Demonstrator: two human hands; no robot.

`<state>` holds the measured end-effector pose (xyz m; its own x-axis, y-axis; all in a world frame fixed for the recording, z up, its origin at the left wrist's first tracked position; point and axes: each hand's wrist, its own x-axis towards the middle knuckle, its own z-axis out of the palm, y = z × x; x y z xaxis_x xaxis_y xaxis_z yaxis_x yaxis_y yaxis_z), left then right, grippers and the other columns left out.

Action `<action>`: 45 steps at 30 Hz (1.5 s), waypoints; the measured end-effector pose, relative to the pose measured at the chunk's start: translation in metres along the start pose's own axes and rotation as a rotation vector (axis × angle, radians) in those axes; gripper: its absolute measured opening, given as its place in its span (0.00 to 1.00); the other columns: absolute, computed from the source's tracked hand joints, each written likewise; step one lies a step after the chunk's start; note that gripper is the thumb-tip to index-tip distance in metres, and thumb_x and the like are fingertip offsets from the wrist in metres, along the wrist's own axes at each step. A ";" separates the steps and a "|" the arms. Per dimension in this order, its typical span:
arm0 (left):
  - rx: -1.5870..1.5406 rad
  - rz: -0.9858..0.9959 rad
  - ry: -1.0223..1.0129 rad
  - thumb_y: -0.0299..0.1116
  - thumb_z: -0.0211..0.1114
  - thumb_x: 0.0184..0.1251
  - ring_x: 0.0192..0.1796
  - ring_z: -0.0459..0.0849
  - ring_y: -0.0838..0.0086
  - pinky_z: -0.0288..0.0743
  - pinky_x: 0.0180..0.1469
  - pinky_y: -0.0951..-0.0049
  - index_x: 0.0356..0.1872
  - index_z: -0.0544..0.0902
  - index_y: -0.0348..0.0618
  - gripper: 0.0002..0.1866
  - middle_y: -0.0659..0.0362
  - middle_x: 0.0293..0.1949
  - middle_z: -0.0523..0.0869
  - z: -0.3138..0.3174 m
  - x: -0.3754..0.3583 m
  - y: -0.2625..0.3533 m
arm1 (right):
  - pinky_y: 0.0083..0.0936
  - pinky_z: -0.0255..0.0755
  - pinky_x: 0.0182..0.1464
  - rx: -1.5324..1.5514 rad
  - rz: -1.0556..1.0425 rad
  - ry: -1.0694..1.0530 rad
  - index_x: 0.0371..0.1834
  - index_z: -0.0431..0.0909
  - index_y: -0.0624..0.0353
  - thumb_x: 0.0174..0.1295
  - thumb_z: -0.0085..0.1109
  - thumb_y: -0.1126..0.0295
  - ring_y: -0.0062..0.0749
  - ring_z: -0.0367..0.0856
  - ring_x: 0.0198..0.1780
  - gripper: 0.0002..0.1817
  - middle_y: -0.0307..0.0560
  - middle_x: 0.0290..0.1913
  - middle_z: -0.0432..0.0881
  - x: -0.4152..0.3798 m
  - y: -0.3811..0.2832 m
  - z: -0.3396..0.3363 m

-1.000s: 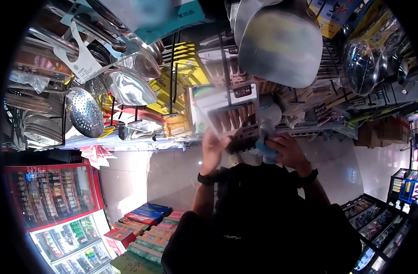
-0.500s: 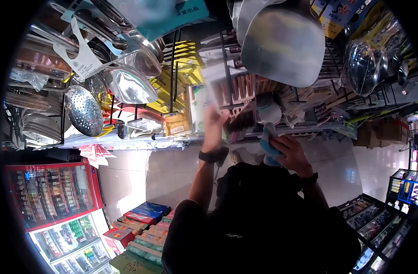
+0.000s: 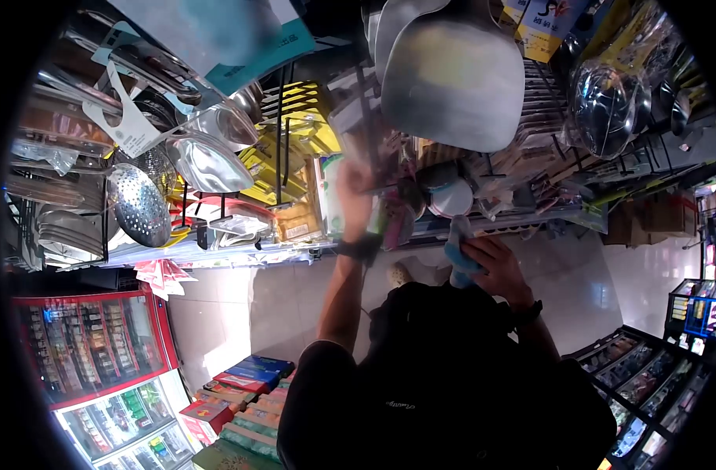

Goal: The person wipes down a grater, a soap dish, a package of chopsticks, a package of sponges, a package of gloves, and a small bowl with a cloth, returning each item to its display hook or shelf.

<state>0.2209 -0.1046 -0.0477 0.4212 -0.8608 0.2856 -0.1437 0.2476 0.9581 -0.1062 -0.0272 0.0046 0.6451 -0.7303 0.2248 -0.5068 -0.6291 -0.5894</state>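
Before a densely hung, white-edged shop rack point(image 3: 146, 255) above a pale tiled floor point(image 3: 287, 305), seen with left grip point(image 3: 355, 189) outstretched at blurred white packages point(image 3: 355, 117) and right grip point(image 3: 495, 266) closed round a crumpled blue cloth point(image 3: 454, 252).

Clamped on the cloth at the right, near the rack's lower edge; at the left, too smeared to tell whether together, apart or touching a package. Hung beside the packages: to the left, bright yellow-packed goods point(image 3: 311, 141); to the right, a broad grey metal spatula blade point(image 3: 456, 86). Judged to be at the step of handling hung stock one-handed; seemingly calling next for a sure finger hold, without snagging neighbouring goods.
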 end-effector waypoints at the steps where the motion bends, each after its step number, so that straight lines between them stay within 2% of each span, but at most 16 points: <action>1: 0.044 0.017 0.047 0.24 0.61 0.70 0.40 0.79 0.76 0.72 0.44 0.73 0.43 0.76 0.40 0.05 0.61 0.36 0.80 0.003 -0.002 -0.005 | 0.40 0.74 0.58 0.000 -0.002 0.005 0.60 0.78 0.53 0.42 0.70 0.74 0.47 0.76 0.54 0.34 0.43 0.58 0.78 -0.001 0.001 0.000; 2: 0.088 0.033 0.095 0.23 0.61 0.70 0.40 0.78 0.75 0.72 0.44 0.73 0.44 0.76 0.40 0.05 0.60 0.37 0.79 0.004 -0.004 -0.012 | 0.40 0.74 0.58 -0.001 -0.004 0.009 0.60 0.78 0.53 0.42 0.70 0.74 0.47 0.76 0.54 0.34 0.43 0.58 0.78 -0.002 0.003 -0.001; 3: 0.022 0.080 0.122 0.27 0.71 0.67 0.36 0.73 0.83 0.70 0.40 0.81 0.54 0.76 0.37 0.18 0.67 0.34 0.77 0.006 -0.004 -0.013 | 0.40 0.74 0.58 -0.001 -0.006 0.014 0.60 0.78 0.53 0.42 0.70 0.74 0.47 0.76 0.54 0.34 0.43 0.58 0.78 -0.002 0.004 -0.001; 6: 0.049 0.134 0.242 0.23 0.69 0.66 0.57 0.77 0.73 0.70 0.61 0.74 0.67 0.67 0.34 0.29 0.56 0.55 0.78 0.014 -0.019 -0.003 | 0.39 0.74 0.57 0.023 0.007 0.027 0.60 0.78 0.53 0.41 0.70 0.74 0.47 0.76 0.54 0.34 0.43 0.58 0.78 -0.003 0.006 -0.004; 7: -0.007 0.102 0.162 0.20 0.68 0.65 0.72 0.66 0.66 0.57 0.74 0.67 0.73 0.58 0.33 0.38 0.50 0.71 0.67 0.015 -0.024 0.015 | 0.39 0.74 0.57 0.022 0.008 0.033 0.59 0.79 0.54 0.41 0.70 0.75 0.47 0.76 0.54 0.34 0.43 0.58 0.78 -0.003 0.006 -0.005; 11: 0.165 0.220 0.332 0.23 0.66 0.66 0.61 0.77 0.62 0.67 0.68 0.63 0.66 0.70 0.37 0.27 0.50 0.63 0.75 0.026 -0.050 0.017 | 0.39 0.75 0.56 0.019 0.003 0.064 0.59 0.79 0.54 0.41 0.70 0.75 0.47 0.77 0.54 0.33 0.43 0.57 0.79 -0.004 0.012 -0.007; 14: 0.188 -0.010 0.051 0.18 0.61 0.67 0.61 0.76 0.70 0.69 0.64 0.71 0.63 0.71 0.38 0.23 0.53 0.62 0.76 0.023 -0.062 0.022 | 0.39 0.75 0.56 0.005 -0.005 0.085 0.58 0.79 0.55 0.41 0.69 0.75 0.47 0.77 0.53 0.33 0.44 0.57 0.79 -0.006 0.014 -0.013; 15: 0.232 0.029 0.024 0.22 0.62 0.69 0.55 0.79 0.74 0.73 0.57 0.74 0.56 0.75 0.39 0.16 0.56 0.56 0.80 0.030 -0.059 0.022 | 0.39 0.75 0.56 -0.001 -0.009 0.090 0.58 0.79 0.55 0.41 0.69 0.75 0.47 0.77 0.53 0.33 0.44 0.57 0.79 -0.006 0.014 -0.015; 17: -0.008 -0.206 -0.081 0.23 0.63 0.69 0.54 0.80 0.74 0.73 0.56 0.74 0.57 0.75 0.39 0.16 0.57 0.55 0.81 0.040 -0.051 0.031 | 0.39 0.75 0.56 -0.012 -0.014 0.091 0.59 0.79 0.55 0.41 0.69 0.75 0.47 0.77 0.53 0.33 0.44 0.57 0.79 -0.010 0.019 -0.015; 20: -0.180 -0.241 -0.143 0.33 0.65 0.72 0.53 0.82 0.67 0.75 0.57 0.68 0.62 0.74 0.41 0.21 0.54 0.54 0.82 0.061 -0.036 0.028 | 0.40 0.75 0.56 -0.020 -0.006 0.104 0.59 0.79 0.56 0.42 0.68 0.75 0.47 0.77 0.53 0.33 0.45 0.57 0.79 -0.014 0.022 -0.018; 25: -0.439 -0.245 -0.227 0.34 0.64 0.72 0.55 0.80 0.68 0.75 0.58 0.65 0.66 0.70 0.42 0.24 0.53 0.57 0.80 0.090 -0.015 0.056 | 0.41 0.75 0.56 -0.004 0.030 0.114 0.59 0.79 0.56 0.43 0.68 0.75 0.48 0.77 0.53 0.32 0.46 0.58 0.79 -0.025 0.023 -0.030; 31: -0.192 -0.206 -0.157 0.39 0.68 0.70 0.51 0.81 0.71 0.75 0.52 0.71 0.65 0.71 0.41 0.26 0.55 0.48 0.84 0.116 -0.005 0.038 | 0.42 0.76 0.55 -0.022 0.075 0.158 0.59 0.79 0.57 0.45 0.66 0.74 0.51 0.78 0.53 0.31 0.48 0.57 0.80 -0.045 0.035 -0.031; 34: 0.140 -0.303 -0.221 0.25 0.64 0.68 0.45 0.79 0.77 0.76 0.43 0.78 0.60 0.69 0.40 0.21 0.61 0.46 0.80 0.116 -0.002 0.040 | 0.43 0.76 0.54 -0.008 0.095 0.179 0.59 0.79 0.57 0.45 0.65 0.74 0.52 0.78 0.53 0.30 0.48 0.56 0.80 -0.050 0.034 -0.034; 37: -0.034 -0.163 -0.209 0.43 0.70 0.66 0.38 0.80 0.75 0.73 0.40 0.72 0.48 0.81 0.37 0.19 0.58 0.35 0.84 0.122 0.002 0.007 | 0.43 0.76 0.54 -0.005 0.107 0.189 0.59 0.79 0.57 0.46 0.65 0.74 0.52 0.78 0.53 0.30 0.48 0.56 0.80 -0.052 0.036 -0.036; 39: 0.032 -0.210 -0.253 0.42 0.70 0.67 0.35 0.78 0.77 0.72 0.37 0.71 0.46 0.81 0.37 0.19 0.59 0.33 0.83 0.122 0.005 0.007 | 0.43 0.76 0.54 -0.004 0.116 0.177 0.59 0.79 0.58 0.46 0.65 0.74 0.52 0.78 0.53 0.30 0.48 0.56 0.80 -0.053 0.036 -0.038; 45: -0.218 -0.176 -0.295 0.21 0.58 0.68 0.41 0.81 0.82 0.77 0.41 0.80 0.50 0.78 0.40 0.11 0.65 0.40 0.83 0.119 0.005 -0.007 | 0.42 0.77 0.54 -0.010 0.106 0.211 0.58 0.79 0.58 0.46 0.66 0.74 0.51 0.78 0.53 0.30 0.47 0.56 0.80 -0.056 0.039 -0.036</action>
<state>0.1176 -0.1639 -0.0556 0.1425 -0.9813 0.1292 0.1141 0.1459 0.9827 -0.1827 -0.0199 -0.0028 0.4548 -0.8311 0.3201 -0.5715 -0.5480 -0.6108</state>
